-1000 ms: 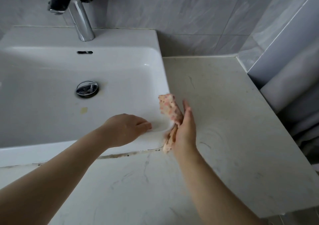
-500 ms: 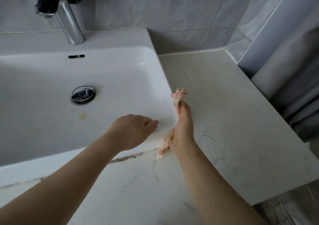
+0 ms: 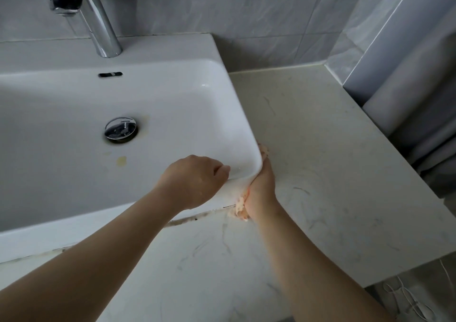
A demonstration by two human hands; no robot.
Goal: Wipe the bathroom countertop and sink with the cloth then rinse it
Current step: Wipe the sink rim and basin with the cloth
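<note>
Dim, even, greyish light was cast — shadows were kept soft. A glint was caught on the sink [image 3: 204, 85]. The right hand [image 3: 262, 186] and cloth [image 3: 240, 207] were smeared by motion; edge lines were bowed.

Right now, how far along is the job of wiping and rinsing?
Done: faint swirl streaks on the countertop beside the sink suggest wiping there. In hand: the right hand presses the cloth against the sink's outer front corner. Still to do: a yellow stain in the sink, dark grime along the front seam, and rinsing; the faucet runs no water.
</note>
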